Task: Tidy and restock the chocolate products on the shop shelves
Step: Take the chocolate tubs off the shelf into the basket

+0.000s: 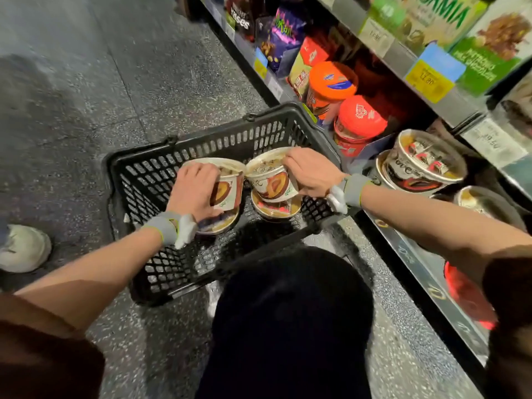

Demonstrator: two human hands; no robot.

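A black plastic basket (pixel 218 139) stands on the floor beside the low shelf. Over it, my left hand (pixel 193 188) grips a white chocolate tub (pixel 229 182) with a brown heart on its side. My right hand (pixel 312 171) grips a second matching tub (pixel 269 178), and the two tubs touch rim to rim. Under each held tub lies another tub in the basket, one (pixel 218 224) on the left and one (pixel 276 210) on the right. More tubs of the same brand (pixel 423 165) are stacked on the bottom shelf to the right.
Orange-lidded tubs (pixel 331 82) and a red-lidded tub (pixel 361 119) stand on the bottom shelf behind the basket. Bags and boxes fill the shelves above, with price tags (pixel 429 79) on the shelf edge. A white shoe (pixel 23 249) is at the left. My dark knee (pixel 290 312) is below the basket.
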